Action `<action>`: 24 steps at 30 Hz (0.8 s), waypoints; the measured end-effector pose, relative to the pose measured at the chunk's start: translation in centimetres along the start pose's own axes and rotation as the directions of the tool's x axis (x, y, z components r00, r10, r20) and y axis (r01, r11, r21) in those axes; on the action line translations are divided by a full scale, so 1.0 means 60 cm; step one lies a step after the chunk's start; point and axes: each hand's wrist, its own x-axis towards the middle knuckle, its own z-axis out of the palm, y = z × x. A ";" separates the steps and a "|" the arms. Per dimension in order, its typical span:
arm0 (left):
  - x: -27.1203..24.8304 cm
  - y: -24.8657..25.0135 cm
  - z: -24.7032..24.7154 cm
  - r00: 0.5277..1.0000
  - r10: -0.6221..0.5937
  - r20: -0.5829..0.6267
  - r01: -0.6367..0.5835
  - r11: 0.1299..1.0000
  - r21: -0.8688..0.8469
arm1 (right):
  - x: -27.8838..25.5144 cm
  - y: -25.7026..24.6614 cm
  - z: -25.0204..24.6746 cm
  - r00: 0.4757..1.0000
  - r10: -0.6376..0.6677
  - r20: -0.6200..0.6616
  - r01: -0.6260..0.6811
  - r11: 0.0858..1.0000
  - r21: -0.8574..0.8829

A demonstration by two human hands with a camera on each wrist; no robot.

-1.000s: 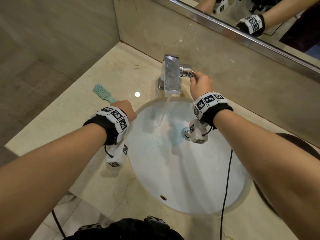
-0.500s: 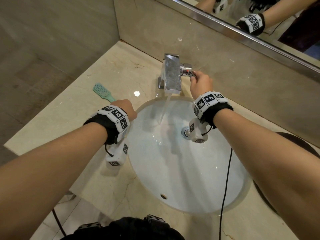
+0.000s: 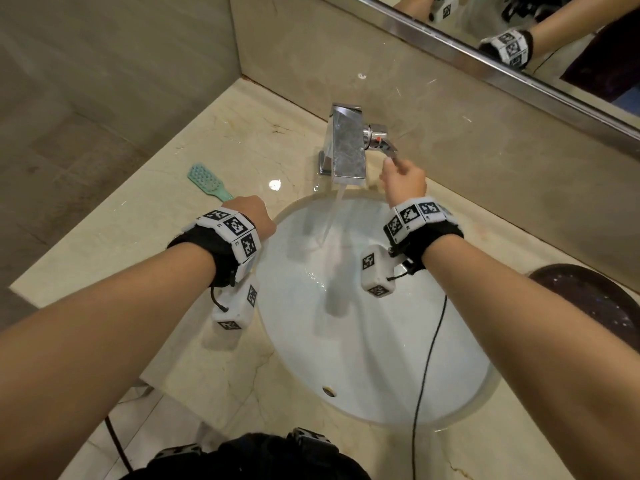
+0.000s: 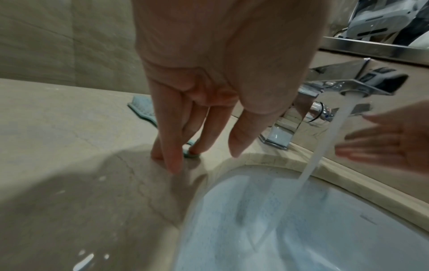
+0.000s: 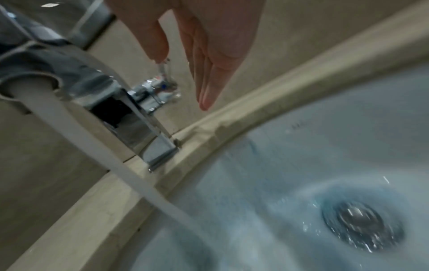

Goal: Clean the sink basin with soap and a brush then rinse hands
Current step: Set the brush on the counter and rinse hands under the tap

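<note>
Water runs from the chrome faucet into the white sink basin. My right hand hovers just in front of the faucet's side lever. In the right wrist view its fingers are straight and the thumb tip touches the lever's end. My left hand rests on the counter left of the basin. Its straight fingertips press the stone beside the handle end of the teal brush. The brush head lies further back. Water swirls around the drain.
The beige stone counter meets a tiled wall on the left and a backsplash under a mirror. A dark round object sits at the right edge. A black cable hangs over the basin.
My right hand has let go of the lever and drawn back toward the basin. The blue tint near the drain has faded. The left hand has stayed put.
</note>
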 end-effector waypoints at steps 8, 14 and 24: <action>-0.004 0.002 -0.004 1.000 0.013 -0.004 -0.013 1.000 0.001 | -0.058 0.081 0.022 0.790 0.483 0.376 -0.612 0.655 0.444; -0.006 0.003 -0.005 1.000 0.025 -0.013 -0.025 1.000 0.001 | -0.080 0.089 0.047 0.700 0.466 0.541 -0.714 0.441 0.544; -0.003 -0.001 -0.005 0.999 0.034 -0.026 -0.034 0.999 0.010 | -0.064 0.063 0.083 0.674 0.432 0.599 -0.730 0.268 0.628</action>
